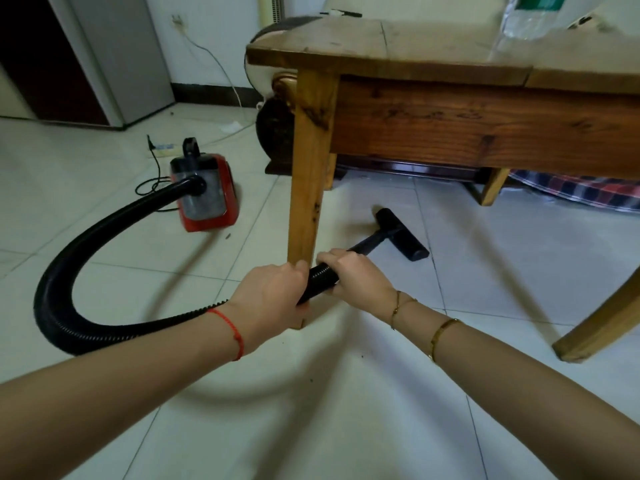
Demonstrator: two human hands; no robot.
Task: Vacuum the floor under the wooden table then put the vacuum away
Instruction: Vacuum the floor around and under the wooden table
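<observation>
Both hands held the black ribbed hose point(104, 244) near its front end: the left hand point(273, 296) had its fingers wrapped around it, and the right hand point(353, 271) gripped it just ahead, fingers closed over the top. The black floor nozzle point(401, 233) lay flat on the pale tiled floor point(346, 427) under the wooden table point(450, 64), just past the near table leg point(308, 174). The red vacuum point(204, 192) stood on the floor to the left, well apart from the hands.
</observation>
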